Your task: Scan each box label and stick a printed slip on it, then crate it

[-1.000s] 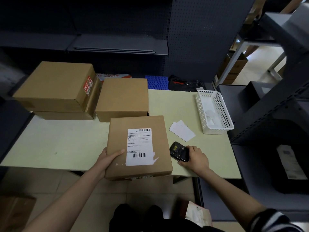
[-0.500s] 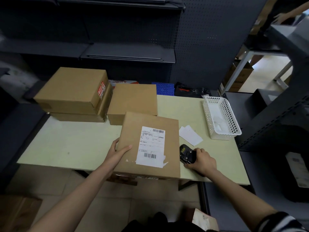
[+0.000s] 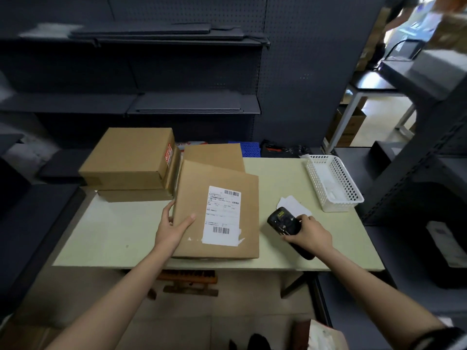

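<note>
A brown cardboard box (image 3: 194, 193) lies at the front of the pale green table (image 3: 113, 228), its white shipping label (image 3: 222, 215) with two barcodes facing up. My left hand (image 3: 171, 228) grips the box's left edge, thumb on top. My right hand (image 3: 309, 234) holds a black handheld scanner (image 3: 284, 222) just right of the box, lifted off the table. White paper slips (image 3: 293, 205) lie behind the scanner.
Two stacked boxes (image 3: 129, 157) and another box (image 3: 214, 155) sit at the table's back left. A white mesh basket (image 3: 333, 183) stands at the right. Dark shelving runs behind and to the right. A blue crate (image 3: 246, 149) shows behind the table.
My right hand has picked the scanner up from the table. The box has turned slightly under my left hand, and the view has tilted upward.
</note>
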A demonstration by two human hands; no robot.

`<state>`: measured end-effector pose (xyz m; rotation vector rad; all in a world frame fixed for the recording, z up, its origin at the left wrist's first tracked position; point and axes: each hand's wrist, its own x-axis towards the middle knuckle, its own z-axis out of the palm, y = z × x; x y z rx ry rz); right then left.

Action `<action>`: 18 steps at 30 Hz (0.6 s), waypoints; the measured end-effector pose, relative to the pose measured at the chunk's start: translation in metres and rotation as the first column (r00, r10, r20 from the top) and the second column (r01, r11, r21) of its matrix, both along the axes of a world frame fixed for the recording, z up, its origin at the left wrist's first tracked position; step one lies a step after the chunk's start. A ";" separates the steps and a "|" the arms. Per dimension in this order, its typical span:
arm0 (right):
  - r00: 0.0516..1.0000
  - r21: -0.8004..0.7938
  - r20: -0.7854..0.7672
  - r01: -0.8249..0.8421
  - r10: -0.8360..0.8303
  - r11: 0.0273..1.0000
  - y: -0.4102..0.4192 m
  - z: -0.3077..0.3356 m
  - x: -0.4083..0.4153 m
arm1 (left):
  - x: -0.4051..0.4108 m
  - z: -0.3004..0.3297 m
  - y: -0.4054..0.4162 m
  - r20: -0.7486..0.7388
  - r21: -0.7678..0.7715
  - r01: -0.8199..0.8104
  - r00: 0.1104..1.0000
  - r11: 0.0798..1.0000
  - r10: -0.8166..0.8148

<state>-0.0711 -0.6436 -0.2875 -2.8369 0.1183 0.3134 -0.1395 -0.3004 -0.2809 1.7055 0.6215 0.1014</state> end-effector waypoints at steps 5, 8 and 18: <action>0.999 0.024 0.032 -0.004 0.004 1.000 0.021 0.021 -0.016 | -0.008 0.008 0.012 0.063 0.106 0.019 0.998 0.994 -0.026; 1.000 0.037 0.020 0.003 -0.004 0.999 0.031 0.029 -0.023 | -0.013 0.009 0.017 0.101 0.159 0.020 0.994 0.987 -0.036; 0.977 0.251 -0.211 0.040 0.015 0.967 0.045 0.036 -0.043 | -0.021 0.006 0.025 0.095 0.272 0.100 0.987 0.957 -0.131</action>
